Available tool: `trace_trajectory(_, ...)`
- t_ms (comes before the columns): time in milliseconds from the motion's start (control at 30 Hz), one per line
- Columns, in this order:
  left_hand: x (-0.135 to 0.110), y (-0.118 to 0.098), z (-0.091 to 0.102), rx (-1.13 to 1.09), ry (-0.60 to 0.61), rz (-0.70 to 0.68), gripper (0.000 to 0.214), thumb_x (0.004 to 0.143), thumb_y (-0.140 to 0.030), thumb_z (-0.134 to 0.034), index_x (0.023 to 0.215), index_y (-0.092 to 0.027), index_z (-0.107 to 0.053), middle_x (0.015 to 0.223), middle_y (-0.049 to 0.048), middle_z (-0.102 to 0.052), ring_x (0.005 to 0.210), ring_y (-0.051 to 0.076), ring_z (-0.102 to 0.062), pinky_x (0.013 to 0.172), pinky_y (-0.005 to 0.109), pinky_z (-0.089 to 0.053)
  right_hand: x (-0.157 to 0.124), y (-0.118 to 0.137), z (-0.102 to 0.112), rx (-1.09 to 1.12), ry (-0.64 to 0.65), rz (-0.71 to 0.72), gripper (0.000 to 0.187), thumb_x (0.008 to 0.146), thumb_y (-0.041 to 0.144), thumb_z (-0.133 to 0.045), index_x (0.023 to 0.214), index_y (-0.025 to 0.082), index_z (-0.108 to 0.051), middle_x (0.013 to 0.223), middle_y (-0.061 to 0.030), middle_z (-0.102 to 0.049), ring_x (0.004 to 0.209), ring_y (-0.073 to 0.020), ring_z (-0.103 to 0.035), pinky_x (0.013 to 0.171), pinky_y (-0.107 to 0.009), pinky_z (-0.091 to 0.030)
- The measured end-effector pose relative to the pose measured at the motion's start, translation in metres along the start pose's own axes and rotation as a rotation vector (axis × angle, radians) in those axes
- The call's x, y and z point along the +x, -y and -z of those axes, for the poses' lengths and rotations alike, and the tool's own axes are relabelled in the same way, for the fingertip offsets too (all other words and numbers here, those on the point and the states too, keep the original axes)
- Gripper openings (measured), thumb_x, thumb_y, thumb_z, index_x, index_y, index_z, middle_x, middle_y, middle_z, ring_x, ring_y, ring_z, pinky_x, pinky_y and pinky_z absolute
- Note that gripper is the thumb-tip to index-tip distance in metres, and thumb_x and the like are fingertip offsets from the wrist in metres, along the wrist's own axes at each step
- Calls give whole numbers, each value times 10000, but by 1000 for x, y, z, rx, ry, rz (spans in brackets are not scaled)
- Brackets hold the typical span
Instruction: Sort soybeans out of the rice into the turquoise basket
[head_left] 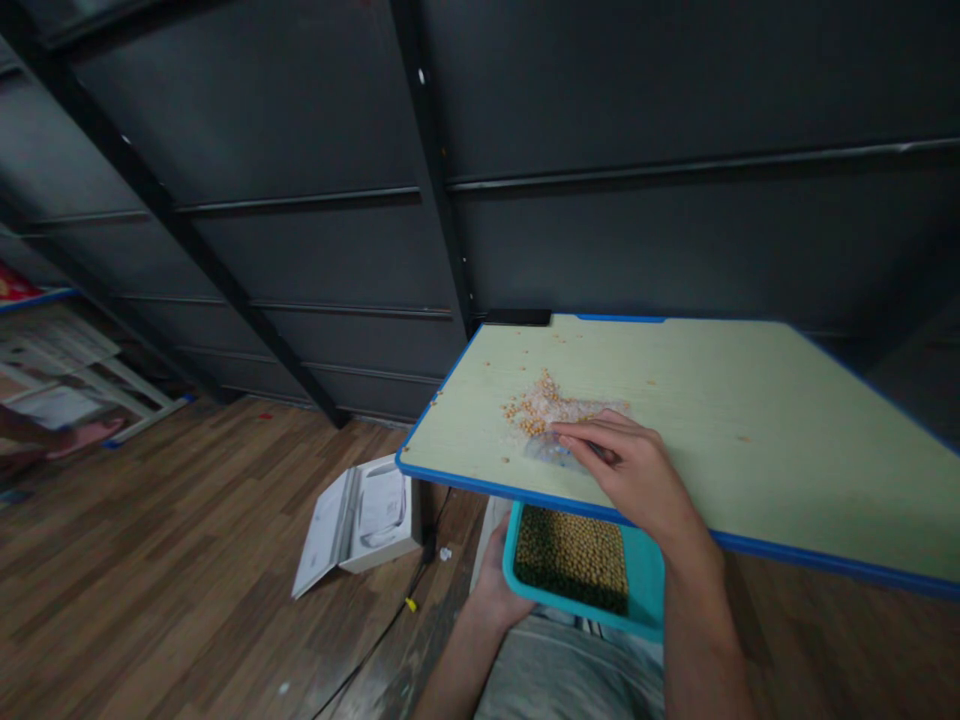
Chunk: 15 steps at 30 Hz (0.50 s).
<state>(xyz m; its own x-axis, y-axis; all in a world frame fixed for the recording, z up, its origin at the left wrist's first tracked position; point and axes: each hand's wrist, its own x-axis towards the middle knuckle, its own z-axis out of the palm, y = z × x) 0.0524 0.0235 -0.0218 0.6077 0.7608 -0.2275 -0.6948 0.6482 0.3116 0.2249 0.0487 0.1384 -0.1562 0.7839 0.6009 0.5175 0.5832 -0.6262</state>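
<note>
Two hands are kept at different heights. Small yellow grains [536, 408] are scattered in a loose pile on the table [720, 420], just beyond the fingertips of the right hand [634, 460]; its thumb and forefinger are brought close to each other, but whether anything is pinched cannot be told. A clear plastic bag [553, 452] is spread under and beside the pile. Below the table edge, a turquoise tray [646, 590] of pale beans [574, 550] is held at its left side by the left hand [499, 575], whose fingers are partly hidden. The pale tabletop is edged in blue, and a flat black object [519, 317] is placed at its far corner. Behind it, a dark panelled wall [600, 240] is seen. On the wooden floor [202, 520], an open white box [382, 510] is left near a black cable [390, 620].
</note>
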Motion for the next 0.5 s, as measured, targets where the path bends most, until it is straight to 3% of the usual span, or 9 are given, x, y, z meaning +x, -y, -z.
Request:
trace_trajectory(200,-1,0,-11,-4,-19,-5,255,828,-341,-600,850,-158,-777,985,102,-780,1142,308,-639,1065,424,-400,0,-3,1,-92,-74,-25,235,939,192,-595,1099,276,-745,986,-27,-758,901,-202,-649,807,-373,-514)
trace_trajectory(500,0,0,3,-8,-55,-23,253,822,-354,-610,784,-155,-762,750,81,-770,970,297,-707,984,408,-463,1,1,5,-108,-204,-57,216,949,213,-590,1096,258,-741,986,-24,-756,826,-202,-620,741,-359,-495)
